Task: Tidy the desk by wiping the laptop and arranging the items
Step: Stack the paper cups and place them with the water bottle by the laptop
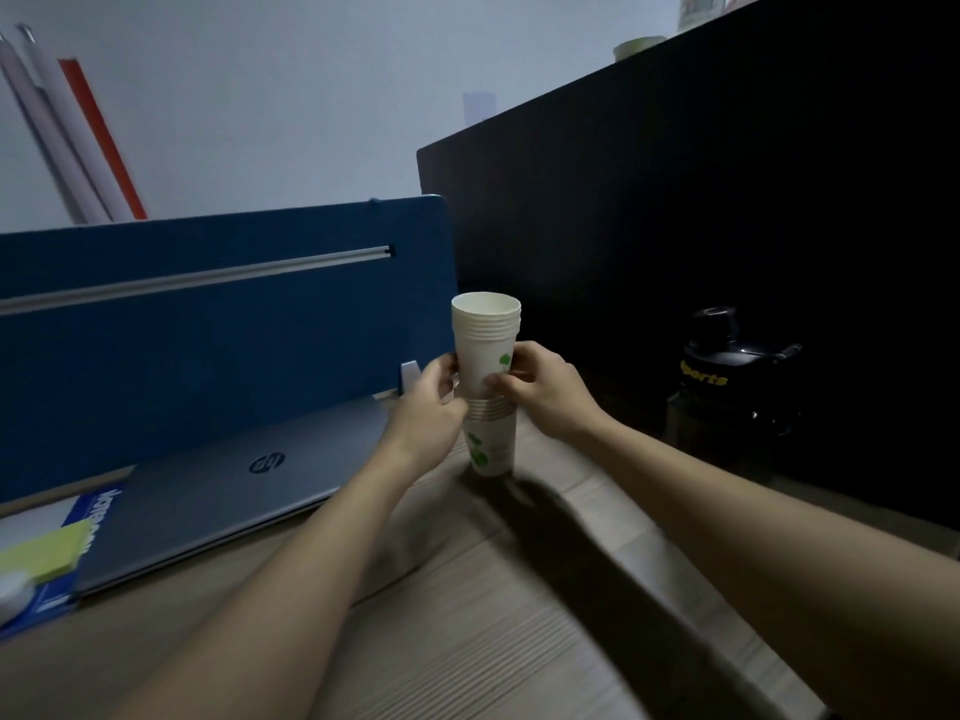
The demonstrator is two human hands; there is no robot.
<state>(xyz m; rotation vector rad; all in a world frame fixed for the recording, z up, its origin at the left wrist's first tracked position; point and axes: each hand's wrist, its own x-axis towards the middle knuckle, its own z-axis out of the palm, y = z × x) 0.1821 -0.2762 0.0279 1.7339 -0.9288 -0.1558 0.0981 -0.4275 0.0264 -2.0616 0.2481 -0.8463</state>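
A stack of white paper cups [485, 350] with green leaf prints stands upright on the wooden desk [467, 615], near its far edge. An upper group of cups sits nested in a lower group [491, 449]. My left hand [434, 407] grips the stack from the left at the join. From the right, my right hand [540, 389] pinches the upper cups. A closed silver laptop [228, 491] lies flat to the left of the cups, its logo facing up.
A blue divider panel [208, 314] rises behind the laptop. A tall black partition [701, 226] walls the right side, with a black sports bottle [737, 392] in front of it. A blue book [88, 511], yellow sticky notes [44, 556] and a small white object [13, 589] lie at left.
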